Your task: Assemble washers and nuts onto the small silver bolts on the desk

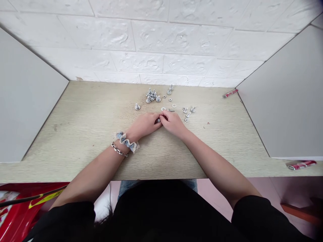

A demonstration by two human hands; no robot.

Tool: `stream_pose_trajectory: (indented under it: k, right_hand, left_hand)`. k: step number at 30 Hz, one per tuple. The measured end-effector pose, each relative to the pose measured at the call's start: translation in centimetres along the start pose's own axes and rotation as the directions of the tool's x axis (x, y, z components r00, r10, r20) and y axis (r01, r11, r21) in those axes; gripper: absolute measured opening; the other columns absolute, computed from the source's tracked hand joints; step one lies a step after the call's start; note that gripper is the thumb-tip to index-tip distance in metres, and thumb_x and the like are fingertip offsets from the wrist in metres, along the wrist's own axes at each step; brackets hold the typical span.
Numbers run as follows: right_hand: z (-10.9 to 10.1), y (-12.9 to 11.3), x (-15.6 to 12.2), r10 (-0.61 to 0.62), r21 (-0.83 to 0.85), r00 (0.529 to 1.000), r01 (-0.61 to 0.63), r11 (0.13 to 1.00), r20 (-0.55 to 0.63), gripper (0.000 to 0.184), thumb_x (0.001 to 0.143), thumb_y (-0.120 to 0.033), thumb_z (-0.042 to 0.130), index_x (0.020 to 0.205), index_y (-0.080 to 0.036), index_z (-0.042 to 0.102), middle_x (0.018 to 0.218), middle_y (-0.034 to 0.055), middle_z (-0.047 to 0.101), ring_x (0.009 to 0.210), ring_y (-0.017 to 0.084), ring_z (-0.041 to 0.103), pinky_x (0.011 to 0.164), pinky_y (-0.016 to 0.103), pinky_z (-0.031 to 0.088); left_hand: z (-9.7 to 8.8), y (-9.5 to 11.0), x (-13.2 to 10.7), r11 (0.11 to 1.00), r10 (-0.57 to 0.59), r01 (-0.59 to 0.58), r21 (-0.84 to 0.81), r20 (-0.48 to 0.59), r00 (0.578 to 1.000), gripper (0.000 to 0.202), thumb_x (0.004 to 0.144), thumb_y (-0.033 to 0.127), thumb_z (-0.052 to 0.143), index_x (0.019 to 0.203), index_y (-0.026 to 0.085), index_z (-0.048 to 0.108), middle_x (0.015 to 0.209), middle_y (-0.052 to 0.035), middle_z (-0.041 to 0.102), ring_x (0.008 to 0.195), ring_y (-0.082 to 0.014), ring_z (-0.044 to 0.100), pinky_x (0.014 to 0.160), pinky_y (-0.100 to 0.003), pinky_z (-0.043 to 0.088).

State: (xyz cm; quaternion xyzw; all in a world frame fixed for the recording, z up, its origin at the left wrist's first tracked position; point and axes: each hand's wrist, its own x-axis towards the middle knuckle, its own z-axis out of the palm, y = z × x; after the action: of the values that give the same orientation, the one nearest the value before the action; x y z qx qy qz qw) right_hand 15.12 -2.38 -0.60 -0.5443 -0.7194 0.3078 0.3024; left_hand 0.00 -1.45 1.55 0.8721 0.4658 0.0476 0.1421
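Note:
My left hand (146,124) and my right hand (174,124) meet over the middle of the table, fingertips touching. A small shiny metal fastener (157,120) shows between the left thumb and fingers; it looks like the end of a bolt or a nut. The right fingers are pinched together against the left ones, and what they grip is hidden. Just beyond the fingertips lie a flat washer (163,109) and another washer (174,106). Several loose bolts (188,115) and a nut (186,120) are to the right of my right hand.
A pile of bolts with washers (152,95) is near the white brick wall (151,37), with a single bolt (137,106) to its left. Red batteries (230,93) lie at the right. Grey panels (282,94) flank the wooden table (83,134).

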Motion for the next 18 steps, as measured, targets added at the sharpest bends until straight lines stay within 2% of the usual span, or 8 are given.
stream_pose_trajectory:
  k: [18]
  right_hand:
    - [-0.01,-0.06,-0.22,-0.021,-0.062,1.0,0.022,0.998,0.018,0.014,0.085,-0.019,0.042,0.074,-0.021,0.05,0.078,0.0023,0.062,0.074,0.017,0.054,0.069,0.029,0.037]
  left_hand:
    - [0.1,0.17,-0.14,1.0,0.002,-0.002,0.03,0.002,1.0,0.032,0.093,0.034,0.038,0.103,0.016,0.063,0.102,-0.0106,0.07,0.093,-0.0247,0.066,0.078,-0.034,0.049]
